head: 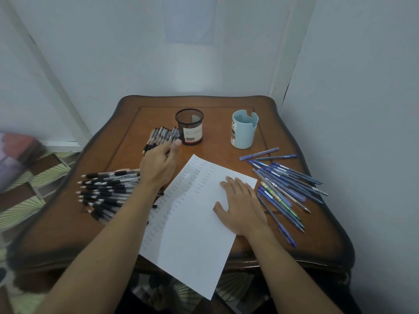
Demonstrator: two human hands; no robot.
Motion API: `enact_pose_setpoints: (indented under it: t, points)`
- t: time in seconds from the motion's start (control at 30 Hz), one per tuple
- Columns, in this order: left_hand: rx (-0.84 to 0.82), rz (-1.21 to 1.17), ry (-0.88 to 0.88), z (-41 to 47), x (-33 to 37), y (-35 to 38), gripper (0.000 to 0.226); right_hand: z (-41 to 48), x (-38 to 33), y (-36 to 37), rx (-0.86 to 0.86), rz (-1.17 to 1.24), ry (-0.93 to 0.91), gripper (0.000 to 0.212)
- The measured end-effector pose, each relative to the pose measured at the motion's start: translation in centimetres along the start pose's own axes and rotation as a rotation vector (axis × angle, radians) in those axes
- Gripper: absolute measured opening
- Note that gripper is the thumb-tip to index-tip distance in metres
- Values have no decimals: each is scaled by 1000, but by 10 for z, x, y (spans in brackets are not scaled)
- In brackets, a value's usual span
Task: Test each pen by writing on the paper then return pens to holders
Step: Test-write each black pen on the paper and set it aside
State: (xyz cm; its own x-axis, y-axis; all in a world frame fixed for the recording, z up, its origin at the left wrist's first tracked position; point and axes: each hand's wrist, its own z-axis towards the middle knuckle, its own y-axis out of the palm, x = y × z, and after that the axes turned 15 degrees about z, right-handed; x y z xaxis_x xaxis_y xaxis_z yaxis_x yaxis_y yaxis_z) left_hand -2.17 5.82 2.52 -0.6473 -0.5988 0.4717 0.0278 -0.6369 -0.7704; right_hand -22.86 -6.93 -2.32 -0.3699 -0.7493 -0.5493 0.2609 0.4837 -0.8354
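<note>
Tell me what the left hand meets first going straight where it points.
Likely the black pens just ahead of the left hand, beside the mesh holder; height above them unclear.

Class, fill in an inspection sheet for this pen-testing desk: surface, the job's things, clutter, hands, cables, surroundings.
Surface: brown wooden table with a dark curved rim.
Job's things: paper with columns of small writing; black mesh holder and light blue holder, both upright, no pens seen inside; black pens heaped on the left; smaller bunch beside the mesh holder; blue pens heaped on the right.
Clutter: nothing seen.
Hands: left hand over the smaller bunch, grip hidden; right hand flat on the paper.
Cables: nothing seen.
Surroundings: pale walls; patterned floor.
</note>
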Motion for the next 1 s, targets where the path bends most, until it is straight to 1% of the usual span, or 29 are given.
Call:
enact_pose_setpoints:
  t: [0.03,0.07,0.2,0.3,0.33,0.43,0.47,0.53,0.57,0.63,0.67,0.73,0.8,0.87,0.97,1.0]
  points:
    - [-5,-31,-1,-2,3,-1,79,0,0,0,0,1,-3,65]
    - [-10,-58,1,-4,7,-1,80,0,0,0,-2,3,-4,65]
    - [-93,-122,-28,-13,19,1,52,0,-1,-2,-12,4,1,70]
    - [-121,-280,-15,-19,22,1,50,-1,-2,-2,-15,6,5,72]
    - [-140,-323,-10,-20,25,0,46,-1,-2,-2,-15,6,5,72]
    - [-183,-322,14,-22,29,1,10,0,-1,-2,-15,6,4,72]
    - [-184,-322,18,-22,29,3,10,0,-1,-2,-15,8,4,73]
    - [-195,-374,-21,-25,30,9,30,-1,-2,-2,-17,11,5,73]
    - [-206,-420,-65,-26,30,11,35,-1,-2,-2,-17,12,5,73]
    - [-209,-505,-124,-29,29,17,34,0,-1,-1,-16,11,5,72]
    - [-203,-510,-125,-30,27,20,33,0,-1,-1,-17,9,4,71]
    - [-208,-465,-100,-34,25,22,41,1,0,-1,-18,0,0,69]
    - [-247,-466,-93,-36,26,23,50,1,0,0,-12,-6,-2,66]
    - [-263,-445,-99,-38,28,26,45,1,0,0,-8,-5,-3,64]
    - [-226,-420,-102,-41,25,35,15,1,-1,-1,-5,-11,-6,64]
    - [-227,-424,-123,-41,24,36,11,1,-1,-1,-5,-12,-4,64]
